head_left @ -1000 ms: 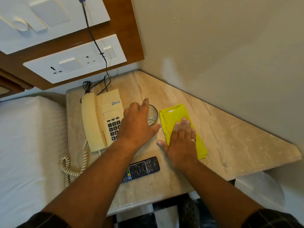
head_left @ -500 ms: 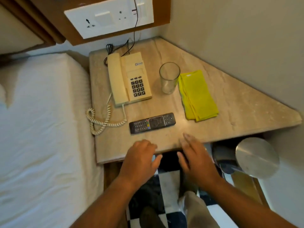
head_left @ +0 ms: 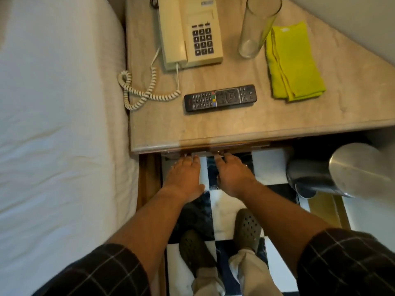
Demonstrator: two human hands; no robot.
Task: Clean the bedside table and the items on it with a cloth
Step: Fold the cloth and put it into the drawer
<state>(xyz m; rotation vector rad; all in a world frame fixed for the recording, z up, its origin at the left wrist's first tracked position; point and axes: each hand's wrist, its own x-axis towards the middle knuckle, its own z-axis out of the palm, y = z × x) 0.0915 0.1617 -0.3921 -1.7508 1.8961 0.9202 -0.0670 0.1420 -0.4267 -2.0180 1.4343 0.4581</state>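
The bedside table has a beige marble top. A folded yellow cloth lies at its right, untouched. Beside the cloth stands an empty glass, with a cream telephone to the left and a black remote nearer the front. My left hand and my right hand are side by side just below the table's front edge, backs up. Their fingertips reach under the edge by a strip of metal and are hidden there.
A bed with a white sheet runs along the left of the table. The phone's coiled cord hangs over the table's left edge. A steel bin stands on the chequered floor at the right. My shoes are below.
Both hands left the glass and the cloth and dropped from the tabletop to below its front edge. The view tilted down and moved closer.
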